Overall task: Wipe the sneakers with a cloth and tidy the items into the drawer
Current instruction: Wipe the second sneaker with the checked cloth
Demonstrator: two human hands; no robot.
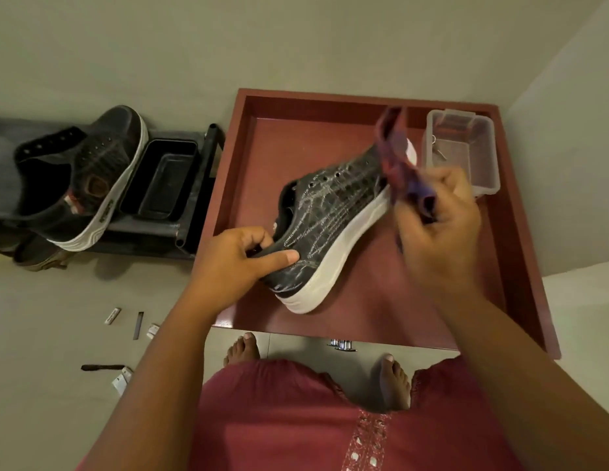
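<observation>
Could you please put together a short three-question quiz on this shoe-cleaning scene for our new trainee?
1. True or false: both sneakers lie inside the drawer.
2. Which hand holds the cloth? A) left B) right
3. What sits in the drawer's far right corner?

Key:
1. False. One sneaker is over the drawer, gripped at the heel by the left hand; the other sneaker rests on the rack.
2. B, the right hand.
3. A clear plastic container.

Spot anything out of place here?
Yes: small scraps lie scattered on the floor left of the drawer, not tidied in. The second sneaker sits tilted on the rack, apart from the held sneaker.
</observation>
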